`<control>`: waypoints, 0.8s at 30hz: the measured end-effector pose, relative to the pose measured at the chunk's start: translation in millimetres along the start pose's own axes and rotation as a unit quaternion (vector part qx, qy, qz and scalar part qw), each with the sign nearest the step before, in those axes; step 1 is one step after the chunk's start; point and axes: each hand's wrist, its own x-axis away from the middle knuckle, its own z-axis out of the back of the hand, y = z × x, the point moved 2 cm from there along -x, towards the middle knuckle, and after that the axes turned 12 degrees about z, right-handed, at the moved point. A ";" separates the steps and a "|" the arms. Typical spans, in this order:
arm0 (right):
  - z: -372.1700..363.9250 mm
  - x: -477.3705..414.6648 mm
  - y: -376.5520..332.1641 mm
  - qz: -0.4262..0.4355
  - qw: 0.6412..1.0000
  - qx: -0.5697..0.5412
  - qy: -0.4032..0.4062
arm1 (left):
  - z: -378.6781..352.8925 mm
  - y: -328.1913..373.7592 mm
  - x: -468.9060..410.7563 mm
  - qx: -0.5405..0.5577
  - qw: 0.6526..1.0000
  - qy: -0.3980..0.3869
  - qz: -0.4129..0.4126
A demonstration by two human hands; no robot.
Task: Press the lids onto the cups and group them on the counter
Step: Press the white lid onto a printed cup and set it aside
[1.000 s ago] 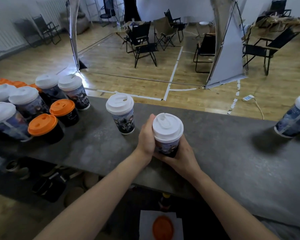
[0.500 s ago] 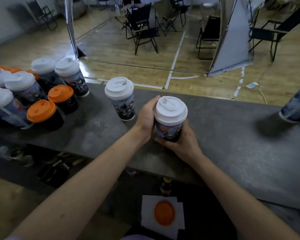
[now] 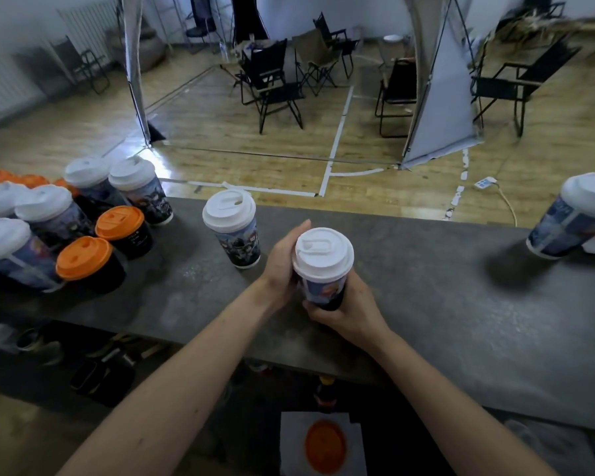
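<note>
Where the cup [image 3: 325, 290] is: between both grips, white lid [image 3: 323, 252] on, base hidden, over the surface [image 3: 426, 286].
Left grip [image 3: 282, 262]: curled round the cup's left side.
Right grip [image 3: 351, 310]: wrapped round its lower part.
Just left of the grips: second cup [image 3: 236, 235], lidded.
Farther left: cluster of cups [image 3: 83, 228], white and orange lids.
Far right: lone cup [image 3: 571, 218].

A printed cup [image 3: 323, 290] carrying a white sip lid [image 3: 324, 250] is sitting upright between the left hand [image 3: 282, 266] and the right hand [image 3: 352, 312]. Both hands are wrapping its wall over the grey counter [image 3: 426, 290], and its base is hidden. A second white-lidded printed cup [image 3: 237, 237] is standing just left of the left hand. Well left of that hand, a cluster of white-lidded printed cups [image 3: 54, 218] and black cups with orange lids [image 3: 133, 237] is standing together. Well right of the right hand, one white-lidded cup [image 3: 571, 223] is standing alone.
</note>
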 end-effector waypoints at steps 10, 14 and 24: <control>2.5 0.2 3.7 -0.019 0.999 -0.021 0.021 | -5.1 -6.1 -0.1 -0.004 1.000 0.011 0.012; 0.4 -0.2 2.4 -0.011 0.999 -0.034 0.034 | -6.6 -3.9 -6.8 -0.008 0.999 0.036 -0.015; 2.3 0.4 1.4 -0.014 0.999 -0.020 0.046 | -7.4 -1.5 -6.4 -0.049 0.998 0.034 -0.018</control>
